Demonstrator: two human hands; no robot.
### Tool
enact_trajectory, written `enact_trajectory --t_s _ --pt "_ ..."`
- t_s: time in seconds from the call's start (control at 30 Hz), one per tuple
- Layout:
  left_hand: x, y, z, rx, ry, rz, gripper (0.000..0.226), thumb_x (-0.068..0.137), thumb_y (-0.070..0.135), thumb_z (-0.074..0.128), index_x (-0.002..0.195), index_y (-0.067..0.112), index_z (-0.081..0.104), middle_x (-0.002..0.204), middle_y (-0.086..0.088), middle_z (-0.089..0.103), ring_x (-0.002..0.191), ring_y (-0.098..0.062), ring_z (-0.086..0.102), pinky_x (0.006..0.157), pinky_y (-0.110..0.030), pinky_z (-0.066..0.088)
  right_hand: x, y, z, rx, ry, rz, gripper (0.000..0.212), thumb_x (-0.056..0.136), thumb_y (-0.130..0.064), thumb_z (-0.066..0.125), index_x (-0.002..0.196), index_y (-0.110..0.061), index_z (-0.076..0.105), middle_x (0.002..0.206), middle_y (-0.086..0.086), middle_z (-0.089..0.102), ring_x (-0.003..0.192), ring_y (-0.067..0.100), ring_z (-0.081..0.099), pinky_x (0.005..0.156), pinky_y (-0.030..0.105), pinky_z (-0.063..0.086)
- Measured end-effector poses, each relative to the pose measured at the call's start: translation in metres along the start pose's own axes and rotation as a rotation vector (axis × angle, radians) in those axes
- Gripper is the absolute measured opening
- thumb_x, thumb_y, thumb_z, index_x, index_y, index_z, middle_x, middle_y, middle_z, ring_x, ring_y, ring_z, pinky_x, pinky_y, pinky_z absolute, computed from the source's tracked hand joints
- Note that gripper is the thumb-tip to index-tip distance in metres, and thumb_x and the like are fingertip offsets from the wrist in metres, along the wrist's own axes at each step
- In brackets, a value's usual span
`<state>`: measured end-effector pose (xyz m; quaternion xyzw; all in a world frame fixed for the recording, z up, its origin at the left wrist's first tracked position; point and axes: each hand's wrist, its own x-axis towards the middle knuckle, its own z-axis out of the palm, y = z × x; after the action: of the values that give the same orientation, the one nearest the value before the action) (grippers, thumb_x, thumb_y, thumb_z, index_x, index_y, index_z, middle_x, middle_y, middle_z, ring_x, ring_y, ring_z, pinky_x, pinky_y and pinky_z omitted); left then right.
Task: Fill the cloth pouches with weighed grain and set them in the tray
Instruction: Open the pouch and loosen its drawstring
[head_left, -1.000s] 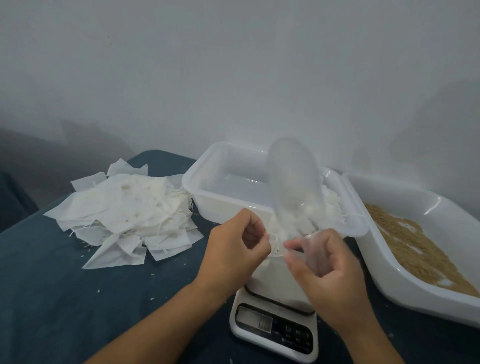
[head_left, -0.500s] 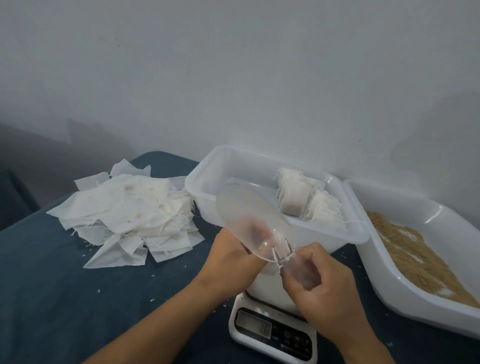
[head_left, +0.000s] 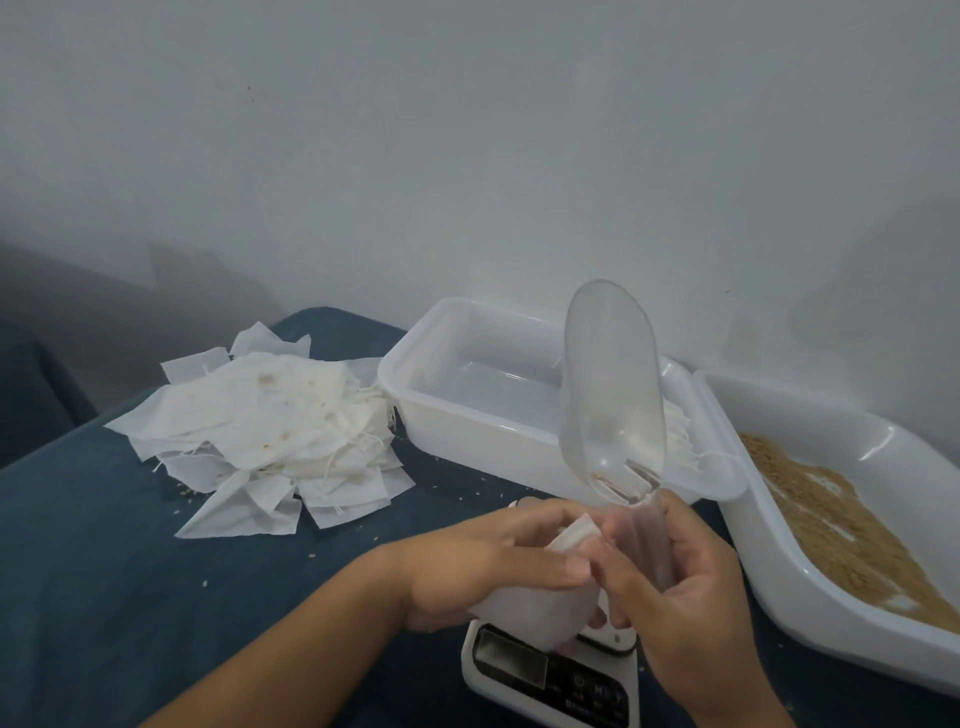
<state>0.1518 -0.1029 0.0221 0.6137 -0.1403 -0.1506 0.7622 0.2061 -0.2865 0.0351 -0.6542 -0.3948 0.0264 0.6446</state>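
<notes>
Single head view, close, facing forward-down over table (head_left: 130, 571).

Plain grey-white wall (head_left: 467, 156) behind; dark blue tabletop (head_left: 104, 571); soft dim light.

Two hands worked over one scale (head_left: 550, 675), with one clear scoop (head_left: 610, 395) raised. Two white tubs stood behind: one tray (head_left: 467, 431) and one grain bin (head_left: 810, 566). One heap of empty pouches (head_left: 260, 421) lay left.

surface: blue table (head_left: 104, 571) | on it: pouch pile (head_left: 270, 426), tray (head_left: 467, 431), grain tub (head_left: 810, 571), scale (head_left: 550, 680)
</notes>
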Motion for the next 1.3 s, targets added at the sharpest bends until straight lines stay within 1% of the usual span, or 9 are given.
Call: enact_trajectory --t_s 0.1,0.23,0.37,0.57,0.7,0.83,1.0,1.2,1.3 --pt "-0.002 0.003 -0.002 -0.086 -0.164 -0.083 0.041 0.094 0.029 0.061 0.135 0.028 0.058 0.122 -0.007 0.063 0.112 -0.031 0.060 0.094 -0.051 0.053 -0.001 -0.004 -0.002 0.022 0.013 0.018 0.018 0.077 -0.041 0.081 0.076 -0.030 0.067 0.058 0.010 0.061 0.040 0.013 0.052 0.040 0.024 0.046" --pt "-0.003 0.004 -0.003 -0.104 -0.153 -0.090 0.039 0.091 0.029 0.063 0.130 0.032 0.061 0.109 -0.004 0.065 0.095 -0.022 0.064 0.077 -0.033 0.061 -0.001 -0.004 -0.007 -0.001 0.026 0.051 0.039 0.072 -0.067 0.082 0.079 -0.032 0.067 0.075 0.025 0.063 0.040 0.019 0.050 0.040 0.027 0.046" --pt "-0.003 0.005 -0.005 -0.093 -0.087 -0.044 0.033 0.089 0.023 0.064 0.122 0.026 0.064 0.101 0.003 0.067 0.092 -0.009 0.065 0.079 -0.021 0.053 0.001 -0.004 -0.007 -0.034 -0.016 0.072 0.026 0.079 -0.049 0.080 0.089 -0.028 0.068 0.060 0.015 0.060 0.040 0.016 0.051 0.040 0.024 0.044" --pt "-0.001 0.007 -0.005 0.009 -0.107 -0.009 0.029 0.095 0.013 0.058 0.123 0.005 0.057 0.104 0.001 0.064 0.098 -0.009 0.060 0.089 -0.028 0.046 0.002 -0.004 -0.004 -0.055 -0.104 0.135 0.028 0.081 -0.019 0.079 0.101 -0.036 0.071 0.065 0.013 0.068 0.045 0.009 0.058 0.042 0.023 0.046" --pt "-0.002 0.008 -0.005 0.006 -0.038 0.030 0.042 0.096 0.010 0.055 0.134 -0.007 0.052 0.118 -0.014 0.060 0.108 -0.022 0.060 0.098 -0.033 0.045 0.004 -0.002 -0.005 -0.040 -0.068 0.222 0.033 0.074 -0.030 0.083 0.105 -0.037 0.070 0.068 0.013 0.067 0.043 0.016 0.052 0.043 0.026 0.047" --pt "-0.002 0.007 -0.006 0.016 0.061 0.019 0.062 0.087 0.021 0.065 0.138 -0.010 0.050 0.123 -0.016 0.060 0.115 -0.031 0.054 0.104 -0.046 0.038 0.004 -0.003 -0.006 -0.055 -0.100 0.206 0.018 0.073 -0.037 0.084 0.083 -0.028 0.072 0.051 0.003 0.058 0.041 0.013 0.050 0.043 0.023 0.044" --pt "-0.006 0.010 -0.003 0.013 0.039 -0.043 0.035 0.092 0.023 0.065 0.124 0.011 0.063 0.102 0.007 0.067 0.088 -0.011 0.060 0.081 -0.027 0.049 0.001 -0.002 -0.005 -0.052 -0.155 0.185 0.016 0.080 -0.024 0.082 0.075 -0.022 0.067 0.048 0.004 0.058 0.040 0.012 0.050 0.043 0.021 0.042" --pt "-0.009 0.012 -0.003 0.046 -0.014 -0.058 0.013 0.088 0.034 0.065 0.096 0.038 0.076 0.091 0.019 0.070 0.082 -0.001 0.061 0.080 -0.021 0.053 0.000 -0.001 -0.004 -0.095 -0.190 0.138 0.018 0.083 -0.021 0.079 0.074 -0.024 0.064 0.051 0.001 0.062 0.038 0.009 0.049 0.042 0.019 0.041" --pt "-0.009 0.012 -0.007 0.055 -0.008 -0.046 0.020 0.086 0.035 0.068 0.105 0.030 0.070 0.086 0.017 0.066 0.072 -0.003 0.056 0.071 -0.021 0.049 0.000 -0.005 -0.005 -0.102 -0.201 0.113 0.007 0.085 -0.029 0.079 0.084 -0.030 0.072 0.054 0.000 0.064 0.038 0.009 0.050 0.042 0.019 0.042"
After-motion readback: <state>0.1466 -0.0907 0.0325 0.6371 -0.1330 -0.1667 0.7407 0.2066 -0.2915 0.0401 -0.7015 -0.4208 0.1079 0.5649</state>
